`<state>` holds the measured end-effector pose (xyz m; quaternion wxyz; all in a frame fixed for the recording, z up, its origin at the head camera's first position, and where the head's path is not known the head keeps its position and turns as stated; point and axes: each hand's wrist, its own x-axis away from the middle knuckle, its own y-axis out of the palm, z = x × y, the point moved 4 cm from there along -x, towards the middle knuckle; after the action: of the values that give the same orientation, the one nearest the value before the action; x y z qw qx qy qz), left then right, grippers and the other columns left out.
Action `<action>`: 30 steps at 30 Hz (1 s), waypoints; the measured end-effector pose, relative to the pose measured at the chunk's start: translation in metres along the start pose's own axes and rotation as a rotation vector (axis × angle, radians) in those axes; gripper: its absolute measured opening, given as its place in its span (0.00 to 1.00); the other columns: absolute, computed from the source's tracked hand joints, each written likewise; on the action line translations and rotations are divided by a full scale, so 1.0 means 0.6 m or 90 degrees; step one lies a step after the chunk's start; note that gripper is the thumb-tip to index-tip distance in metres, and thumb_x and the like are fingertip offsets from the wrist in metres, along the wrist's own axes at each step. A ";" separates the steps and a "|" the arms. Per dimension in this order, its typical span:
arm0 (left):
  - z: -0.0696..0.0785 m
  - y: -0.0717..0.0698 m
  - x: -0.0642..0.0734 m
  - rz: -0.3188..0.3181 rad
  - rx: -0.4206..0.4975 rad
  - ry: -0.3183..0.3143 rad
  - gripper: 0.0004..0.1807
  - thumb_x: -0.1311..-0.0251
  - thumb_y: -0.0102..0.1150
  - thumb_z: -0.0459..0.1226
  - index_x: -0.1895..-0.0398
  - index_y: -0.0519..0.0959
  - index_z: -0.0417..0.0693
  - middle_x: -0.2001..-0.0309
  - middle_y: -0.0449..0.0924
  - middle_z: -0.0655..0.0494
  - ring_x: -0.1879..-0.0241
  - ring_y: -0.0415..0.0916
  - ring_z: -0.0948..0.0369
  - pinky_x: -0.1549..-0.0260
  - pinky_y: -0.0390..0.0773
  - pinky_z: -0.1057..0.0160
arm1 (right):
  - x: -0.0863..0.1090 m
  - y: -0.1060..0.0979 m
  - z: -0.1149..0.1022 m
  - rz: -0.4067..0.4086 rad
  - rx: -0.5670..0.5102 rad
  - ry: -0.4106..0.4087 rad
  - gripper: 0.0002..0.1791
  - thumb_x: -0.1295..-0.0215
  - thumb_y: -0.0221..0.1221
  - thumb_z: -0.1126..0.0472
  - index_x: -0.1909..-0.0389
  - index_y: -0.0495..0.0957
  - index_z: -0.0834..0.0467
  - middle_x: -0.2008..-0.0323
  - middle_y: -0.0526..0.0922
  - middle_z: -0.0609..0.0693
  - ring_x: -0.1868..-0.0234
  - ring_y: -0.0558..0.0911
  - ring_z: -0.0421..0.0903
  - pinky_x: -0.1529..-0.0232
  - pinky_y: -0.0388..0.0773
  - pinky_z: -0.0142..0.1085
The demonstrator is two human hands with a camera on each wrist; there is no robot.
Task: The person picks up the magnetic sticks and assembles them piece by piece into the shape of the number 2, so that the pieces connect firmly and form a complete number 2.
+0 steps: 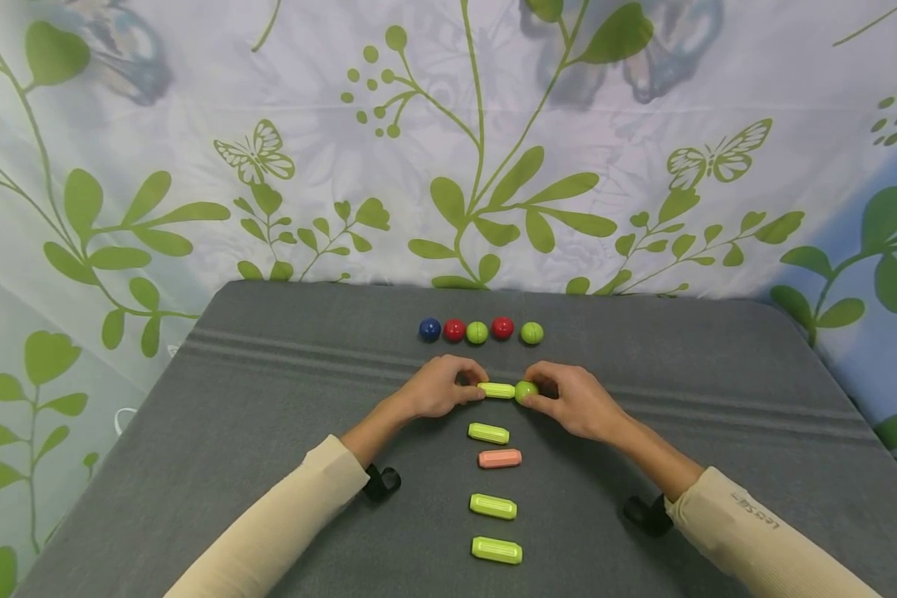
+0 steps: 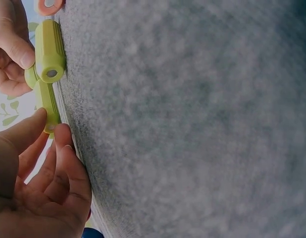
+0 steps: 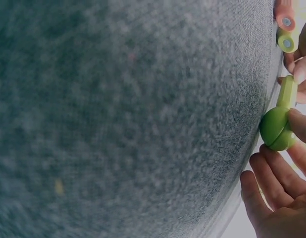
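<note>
My left hand [image 1: 443, 387] pinches a yellow-green ribbed magnetic rod [image 1: 497, 390] near its left end. A green ball [image 1: 526, 392] is held between the thumb and fingers of my right hand [image 1: 574, 399]. Rod and ball touch end to end, just above the grey cloth. In the right wrist view the green ball [image 3: 276, 128] shows a seam across it, with the rod [image 3: 287, 91] running straight away from it. The left wrist view has the held rod [image 2: 47, 106] between my thumb and fingers, partly behind a nearer rod.
Toward the back of the grey table [image 1: 306, 399] lies a row of balls: blue [image 1: 429, 330], red [image 1: 454, 330], green [image 1: 477, 333], red [image 1: 502, 328] and green [image 1: 531, 333]. Nearer me lie several yellow-green rods [image 1: 493, 507] and an orange-pink rod [image 1: 499, 458] in a column.
</note>
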<state>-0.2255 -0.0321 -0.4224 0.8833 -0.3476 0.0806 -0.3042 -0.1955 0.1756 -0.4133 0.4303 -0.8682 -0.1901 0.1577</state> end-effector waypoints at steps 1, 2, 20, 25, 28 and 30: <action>0.000 0.000 0.000 0.000 0.001 0.000 0.11 0.34 0.63 0.36 0.51 0.82 0.44 0.60 0.82 0.56 0.71 0.77 0.66 0.69 0.75 0.66 | 0.000 0.000 0.000 0.000 0.000 -0.001 0.11 0.36 0.66 0.59 0.54 0.81 0.57 0.59 0.83 0.47 0.58 0.82 0.47 0.56 0.77 0.48; -0.001 0.000 0.000 -0.001 0.002 0.000 0.11 0.34 0.63 0.36 0.51 0.82 0.44 0.60 0.81 0.56 0.71 0.77 0.66 0.68 0.76 0.65 | 0.001 0.000 0.001 0.000 0.000 -0.002 0.11 0.36 0.66 0.59 0.54 0.81 0.57 0.59 0.83 0.47 0.57 0.82 0.47 0.56 0.77 0.48; 0.001 -0.006 0.009 0.013 0.029 0.002 0.13 0.35 0.63 0.35 0.49 0.81 0.42 0.62 0.81 0.54 0.71 0.78 0.66 0.70 0.76 0.66 | 0.001 -0.002 0.003 0.002 0.002 0.000 0.11 0.36 0.66 0.59 0.55 0.80 0.56 0.59 0.83 0.47 0.56 0.82 0.49 0.55 0.77 0.49; -0.009 -0.022 0.010 0.056 0.055 -0.013 0.13 0.34 0.63 0.35 0.49 0.81 0.40 0.62 0.82 0.53 0.70 0.79 0.63 0.70 0.77 0.65 | 0.001 -0.001 0.002 0.002 -0.001 -0.003 0.11 0.36 0.66 0.58 0.54 0.80 0.56 0.58 0.83 0.47 0.55 0.82 0.49 0.54 0.77 0.49; -0.020 -0.041 0.010 0.116 0.075 -0.019 0.13 0.34 0.62 0.35 0.49 0.80 0.38 0.64 0.81 0.52 0.71 0.80 0.59 0.71 0.77 0.64 | 0.002 -0.001 0.001 0.004 -0.002 -0.004 0.12 0.36 0.66 0.59 0.54 0.80 0.56 0.58 0.83 0.48 0.54 0.82 0.50 0.54 0.77 0.50; -0.030 -0.056 0.009 0.164 0.087 -0.027 0.14 0.34 0.62 0.35 0.49 0.80 0.38 0.66 0.81 0.52 0.72 0.79 0.58 0.72 0.76 0.62 | 0.002 -0.001 0.000 0.007 0.000 -0.005 0.12 0.36 0.67 0.59 0.54 0.80 0.57 0.58 0.83 0.48 0.54 0.82 0.50 0.54 0.77 0.50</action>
<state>-0.2434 -0.0646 -0.4132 0.9381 -0.2797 0.0851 -0.1858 -0.1946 0.1768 -0.4130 0.4286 -0.8686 -0.1874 0.1633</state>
